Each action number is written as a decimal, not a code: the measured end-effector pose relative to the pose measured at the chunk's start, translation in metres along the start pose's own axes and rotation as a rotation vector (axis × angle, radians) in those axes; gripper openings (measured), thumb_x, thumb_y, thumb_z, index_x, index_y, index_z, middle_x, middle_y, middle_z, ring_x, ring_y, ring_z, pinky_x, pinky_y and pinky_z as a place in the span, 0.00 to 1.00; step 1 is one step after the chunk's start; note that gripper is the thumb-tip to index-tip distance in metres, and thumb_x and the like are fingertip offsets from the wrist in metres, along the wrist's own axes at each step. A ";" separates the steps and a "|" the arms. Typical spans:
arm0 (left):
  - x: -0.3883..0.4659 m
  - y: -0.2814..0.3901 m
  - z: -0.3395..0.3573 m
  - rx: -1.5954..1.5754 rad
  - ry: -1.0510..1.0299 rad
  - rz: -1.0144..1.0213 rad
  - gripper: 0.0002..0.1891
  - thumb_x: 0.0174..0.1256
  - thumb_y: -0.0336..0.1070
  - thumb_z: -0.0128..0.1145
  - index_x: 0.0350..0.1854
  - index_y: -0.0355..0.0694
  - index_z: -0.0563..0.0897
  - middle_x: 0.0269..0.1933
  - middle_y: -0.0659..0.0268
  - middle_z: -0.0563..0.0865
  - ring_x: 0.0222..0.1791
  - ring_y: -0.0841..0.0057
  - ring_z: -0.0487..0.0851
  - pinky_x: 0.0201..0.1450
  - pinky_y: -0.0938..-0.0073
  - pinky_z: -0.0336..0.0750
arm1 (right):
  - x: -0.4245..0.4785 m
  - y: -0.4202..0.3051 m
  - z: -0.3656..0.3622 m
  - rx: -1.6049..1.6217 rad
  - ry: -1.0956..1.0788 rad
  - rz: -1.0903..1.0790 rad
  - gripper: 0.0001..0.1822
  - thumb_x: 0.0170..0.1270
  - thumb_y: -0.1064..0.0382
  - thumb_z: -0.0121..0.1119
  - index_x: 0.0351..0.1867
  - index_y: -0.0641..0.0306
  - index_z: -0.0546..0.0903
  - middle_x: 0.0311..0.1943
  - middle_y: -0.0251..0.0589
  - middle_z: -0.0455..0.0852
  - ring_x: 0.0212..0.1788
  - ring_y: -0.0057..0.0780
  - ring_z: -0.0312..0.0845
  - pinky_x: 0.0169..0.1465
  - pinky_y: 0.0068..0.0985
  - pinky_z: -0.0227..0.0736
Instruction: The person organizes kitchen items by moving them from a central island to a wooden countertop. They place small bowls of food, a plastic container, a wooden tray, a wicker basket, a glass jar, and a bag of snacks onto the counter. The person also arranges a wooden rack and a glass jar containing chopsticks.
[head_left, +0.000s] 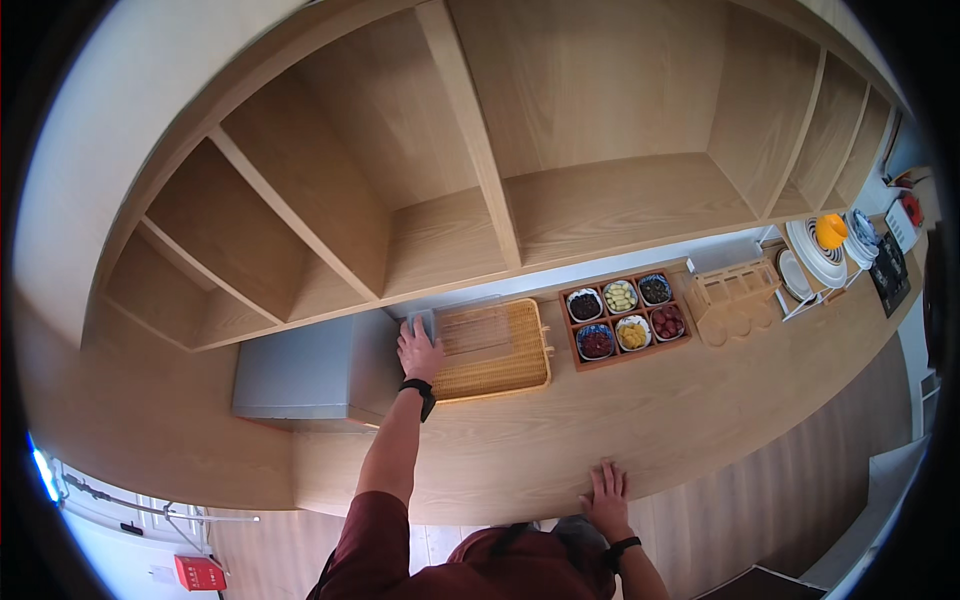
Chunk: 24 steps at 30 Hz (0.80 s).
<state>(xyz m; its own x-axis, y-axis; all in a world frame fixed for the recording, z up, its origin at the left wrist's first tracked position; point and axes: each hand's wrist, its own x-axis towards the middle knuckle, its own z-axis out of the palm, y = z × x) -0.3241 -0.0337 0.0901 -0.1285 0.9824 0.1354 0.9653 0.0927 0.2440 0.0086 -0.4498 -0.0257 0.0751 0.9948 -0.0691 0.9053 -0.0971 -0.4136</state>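
Observation:
My left hand reaches to the left end of a woven wicker basket. Its fingers lie over a small grey translucent piece there; whether they grip it or only touch it is hidden. Beside that hand, a clear plastic container sits in the basket. My right hand rests on the front edge of the wooden counter, fingers slightly apart, holding nothing.
A grey metal box stands left of the basket. To the right are a compartmented wooden tray with several bowls of dried foods, a clear amber rack and a dish rack with plates. Wooden shelving overhangs the counter's back.

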 end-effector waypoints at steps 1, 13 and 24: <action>0.001 -0.002 0.005 0.019 0.002 -0.004 0.38 0.64 0.43 0.67 0.76 0.46 0.65 0.75 0.47 0.65 0.70 0.44 0.69 0.70 0.43 0.69 | 0.000 0.001 0.000 -0.005 0.003 -0.004 0.43 0.61 0.45 0.69 0.76 0.55 0.67 0.81 0.49 0.55 0.81 0.57 0.50 0.81 0.62 0.43; -0.007 -0.015 0.042 0.053 0.079 -0.036 0.34 0.70 0.44 0.60 0.77 0.45 0.65 0.75 0.47 0.66 0.74 0.45 0.64 0.75 0.40 0.61 | -0.005 0.005 0.005 -0.049 -0.017 -0.050 0.46 0.61 0.41 0.68 0.77 0.59 0.67 0.81 0.52 0.56 0.81 0.57 0.50 0.80 0.65 0.41; 0.019 -0.025 0.053 0.242 0.029 0.337 0.15 0.75 0.45 0.54 0.56 0.44 0.81 0.52 0.60 0.87 0.51 0.60 0.86 0.54 0.51 0.79 | 0.001 -0.001 -0.016 0.057 0.071 -0.062 0.39 0.62 0.46 0.68 0.71 0.64 0.72 0.75 0.55 0.67 0.79 0.57 0.56 0.78 0.60 0.50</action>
<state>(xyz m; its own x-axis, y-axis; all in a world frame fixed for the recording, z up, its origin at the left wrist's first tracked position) -0.3387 -0.0090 0.0358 0.2011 0.9596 0.1965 0.9795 -0.1948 -0.0514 0.0147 -0.4486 -0.0109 0.0509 0.9985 0.0223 0.8841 -0.0346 -0.4660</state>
